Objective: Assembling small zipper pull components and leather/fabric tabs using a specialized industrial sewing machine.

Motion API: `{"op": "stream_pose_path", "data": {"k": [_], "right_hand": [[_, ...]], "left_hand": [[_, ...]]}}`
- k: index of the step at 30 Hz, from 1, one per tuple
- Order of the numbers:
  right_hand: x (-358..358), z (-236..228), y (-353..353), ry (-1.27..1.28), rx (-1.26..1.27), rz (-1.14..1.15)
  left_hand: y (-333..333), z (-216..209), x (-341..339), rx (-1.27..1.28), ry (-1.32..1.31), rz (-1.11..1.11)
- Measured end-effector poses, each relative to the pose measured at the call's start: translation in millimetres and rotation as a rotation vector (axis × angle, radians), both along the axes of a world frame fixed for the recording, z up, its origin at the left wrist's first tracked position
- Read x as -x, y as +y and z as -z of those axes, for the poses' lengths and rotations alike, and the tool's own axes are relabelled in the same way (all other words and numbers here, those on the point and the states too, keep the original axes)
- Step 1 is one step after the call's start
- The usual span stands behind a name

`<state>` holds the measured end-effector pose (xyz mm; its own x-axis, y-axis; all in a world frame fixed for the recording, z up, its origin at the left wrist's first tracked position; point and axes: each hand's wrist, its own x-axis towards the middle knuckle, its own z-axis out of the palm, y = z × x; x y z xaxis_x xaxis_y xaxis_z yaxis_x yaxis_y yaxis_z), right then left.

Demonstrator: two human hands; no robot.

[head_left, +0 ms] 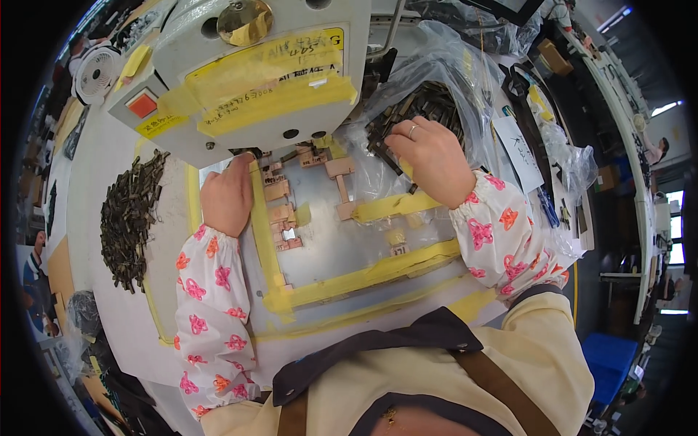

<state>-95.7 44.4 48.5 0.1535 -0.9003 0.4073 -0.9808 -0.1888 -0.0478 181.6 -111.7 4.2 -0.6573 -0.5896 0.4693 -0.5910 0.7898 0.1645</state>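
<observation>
My left hand (227, 196) reaches under the front of a grey machine head (283, 43), fingers closed together at its lower edge. Whatever sits at those fingertips is too small and hidden to make out. Just right of it, several copper-coloured blocks (278, 190) stand on a metal plate (320, 254) edged with yellow tape. My right hand (436, 161), a ring on one finger, is bent over a clear plastic bag (476, 80) of small dark strips (429, 109). Its fingers curl inward above the strips; what they hold, if anything, is hidden.
A heap of similar dark strips (132, 218) lies on the table at the left. The machine carries a red switch (142, 105). At the right are a white paper (518, 152) and blue pens (547, 207). A small fan (97, 75) stands far left, a blue chair (611, 363) behind right.
</observation>
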Motion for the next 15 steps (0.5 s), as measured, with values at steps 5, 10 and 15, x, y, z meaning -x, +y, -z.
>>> {"op": "stream_pose_path", "data": {"k": [5, 10, 15], "right_hand": [[13.6, 11.6, -7.2, 0.097, -0.031, -0.038], [13.4, 6.4, -18.3, 0.186, -0.133, -0.065], [21.0, 5.5, -19.9, 0.202, -0.035, -0.062]], "left_hand": [[3.1, -2.2, 7.6, 0.238, 0.014, -0.030], [24.9, -3.2, 43.4, 0.036, 0.066, 0.160], [14.0, 7.7, 51.8, -0.102, 0.160, 0.280]]}}
